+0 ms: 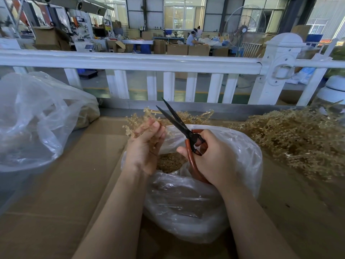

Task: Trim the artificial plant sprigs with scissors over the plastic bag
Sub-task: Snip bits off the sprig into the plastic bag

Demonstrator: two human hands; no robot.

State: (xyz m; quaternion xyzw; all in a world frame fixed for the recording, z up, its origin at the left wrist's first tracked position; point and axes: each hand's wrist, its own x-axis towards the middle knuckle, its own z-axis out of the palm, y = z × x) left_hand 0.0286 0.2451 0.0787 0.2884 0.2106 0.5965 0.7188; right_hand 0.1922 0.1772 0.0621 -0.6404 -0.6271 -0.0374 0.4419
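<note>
**Tan sprigs and black blades above an open bag**

Head view: tan plastic sprigs (149,118) are pinched in the left hand (144,144), whose fingers curl round the stems so the frilly tips fan out above and beyond the knuckles. Just to its right, the right hand (211,157) grips the red-brown handles of the scissors (175,120); the dark blades stand slightly parted and point up and away, their tips reaching past the sprigs. Both hands hover close together but not touching, directly over the mouth of a clear plastic bag (242,156) that sits beneath and between the wrists on a cardboard surface (65,184). Small tan trimmings (170,162) lie inside the bag, below the left palm. Well to the right of the right hand lies a loose heap of untrimmed sprigs (298,137). Far to the left of the left hand slumps a second clear bag (37,118). Beyond the hands runs a white railing (130,60).
</note>
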